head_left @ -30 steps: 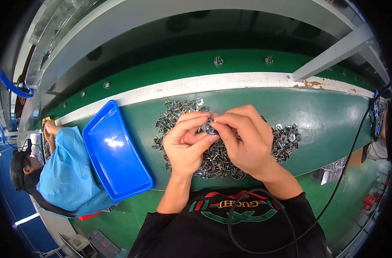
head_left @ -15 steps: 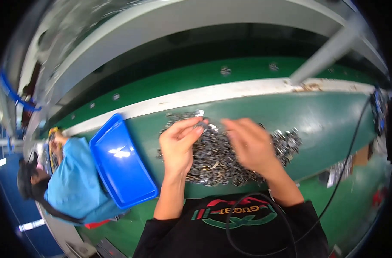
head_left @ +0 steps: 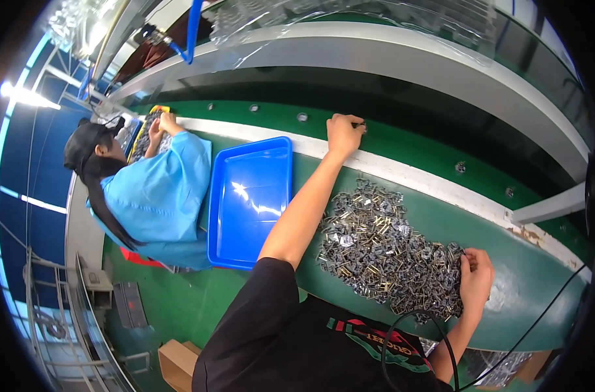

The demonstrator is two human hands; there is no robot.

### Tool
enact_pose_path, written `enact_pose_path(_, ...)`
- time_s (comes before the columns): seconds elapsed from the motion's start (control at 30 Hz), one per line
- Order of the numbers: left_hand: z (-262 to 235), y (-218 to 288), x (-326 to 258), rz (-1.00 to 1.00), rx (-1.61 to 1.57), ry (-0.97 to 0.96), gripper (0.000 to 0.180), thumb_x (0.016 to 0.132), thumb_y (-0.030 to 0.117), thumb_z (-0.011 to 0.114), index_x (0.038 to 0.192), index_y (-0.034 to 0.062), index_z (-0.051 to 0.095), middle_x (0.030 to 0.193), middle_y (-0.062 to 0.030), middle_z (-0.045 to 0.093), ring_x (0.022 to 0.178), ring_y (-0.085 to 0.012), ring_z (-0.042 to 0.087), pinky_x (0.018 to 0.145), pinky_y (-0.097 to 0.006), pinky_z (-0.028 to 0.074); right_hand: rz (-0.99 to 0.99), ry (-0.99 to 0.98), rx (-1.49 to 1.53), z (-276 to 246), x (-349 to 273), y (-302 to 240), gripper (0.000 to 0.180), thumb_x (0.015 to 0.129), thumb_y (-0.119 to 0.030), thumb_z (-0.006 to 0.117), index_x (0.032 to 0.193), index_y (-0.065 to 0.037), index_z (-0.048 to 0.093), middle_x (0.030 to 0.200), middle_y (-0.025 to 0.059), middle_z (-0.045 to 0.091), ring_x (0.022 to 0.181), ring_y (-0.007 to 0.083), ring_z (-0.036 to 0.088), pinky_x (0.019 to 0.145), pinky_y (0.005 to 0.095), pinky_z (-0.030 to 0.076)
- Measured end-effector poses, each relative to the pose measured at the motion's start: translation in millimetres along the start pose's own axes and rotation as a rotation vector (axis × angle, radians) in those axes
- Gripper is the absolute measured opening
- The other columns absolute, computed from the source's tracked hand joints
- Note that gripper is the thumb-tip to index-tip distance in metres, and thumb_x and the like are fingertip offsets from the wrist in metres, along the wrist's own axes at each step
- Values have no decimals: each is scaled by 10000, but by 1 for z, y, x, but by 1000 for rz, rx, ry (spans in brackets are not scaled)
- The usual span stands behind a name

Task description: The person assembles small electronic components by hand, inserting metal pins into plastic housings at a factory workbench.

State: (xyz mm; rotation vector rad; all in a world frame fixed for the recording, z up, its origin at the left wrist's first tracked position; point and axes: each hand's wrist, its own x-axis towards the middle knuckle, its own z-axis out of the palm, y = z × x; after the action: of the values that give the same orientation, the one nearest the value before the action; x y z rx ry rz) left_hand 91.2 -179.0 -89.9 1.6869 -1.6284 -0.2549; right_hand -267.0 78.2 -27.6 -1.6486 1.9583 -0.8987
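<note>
My left hand [head_left: 344,136] is stretched far forward over the green belt strip [head_left: 402,142] behind the white ledge. Its fingers are pinched on a small metal part [head_left: 362,127], mostly hidden by the fingertips. A broad pile of small silvery and dark metal parts with brass-coloured pins [head_left: 382,245] lies on the green bench. At the pile's right edge, my right hand [head_left: 478,279] has its fingers curled in against the parts. What the right fingertips grip, if anything, is too small to tell.
A blue plastic tray [head_left: 218,215] stands left of the pile. Beyond it sits a co-worker in a light blue top [head_left: 157,186], hands at a yellow-rimmed bin [head_left: 141,140]. Single parts lie spaced along the belt. A black cable [head_left: 539,320] hangs at right.
The view has swung left. My hands, close together above the pile before, have parted: the left reached out over the belt with the part, the right went down to the pile's right edge.
</note>
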Motion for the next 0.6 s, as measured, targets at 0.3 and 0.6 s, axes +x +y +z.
enact_pose_path(0.3,-65,-59,67,31,354,34,277,781,196,660,1031,88,712,1123,-196,630,1023,-388,580,926,-439,475,-171,160,23,-3,-7,-7,161,842,78,603,990,17,623,908,112,554,735,233,549,611,295,437)
enact_pose_path(0.6,-30,-89,212,460,729,-72,445,915,258,567,1324,85,558,1375,-172,534,1251,-359,513,1040,-473,422,-74,200,-138,-12,-12,-18,130,841,79,575,951,21,613,867,121,522,755,251,543,674,319,442)
